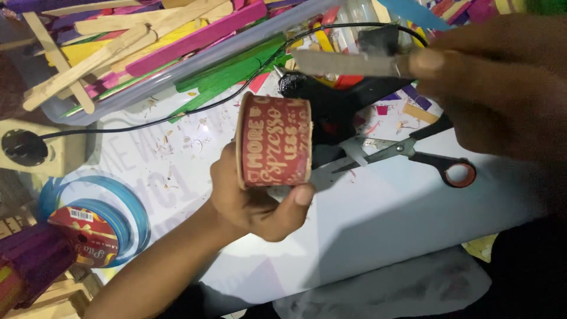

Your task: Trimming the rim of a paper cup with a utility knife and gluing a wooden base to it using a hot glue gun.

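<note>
Fingers of the left hand grasp a red paper cup; right hand pinches a wooden stick

Dim, soft-focus, motion-blurred right hand

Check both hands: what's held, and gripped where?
Left hand holds a red paper cup section on its side, fingers under its wall, thumb at its lower edge. Right hand pinches one end of a flat stick.
</note>
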